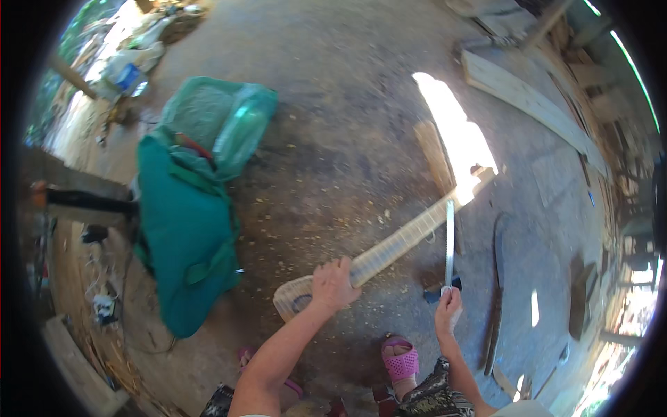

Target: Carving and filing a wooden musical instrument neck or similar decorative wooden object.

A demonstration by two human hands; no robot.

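Note:
My left hand (335, 283) is closed over a long pale piece of wood (399, 243), near its wide, curved lower end. The wood runs up and to the right, with several marks across its face, and its far end lies in bright sunlight. In my closed right hand (449, 311) is a narrow, pale, saw-like strip (449, 240) with what looks like a toothed edge. It points away from me, and its tip is close to the wood. Behind the right hand a dark object (433, 295) shows partly; its kind is unclear.
A green cloth bag (187, 236) with clear green plastic (215, 115) lies on the left. Beyond the wood's far end is a rough wooden block (434, 156). A dark curved strip (497, 292) and a long plank (531, 104) lie right. Wood chips litter the concrete floor.

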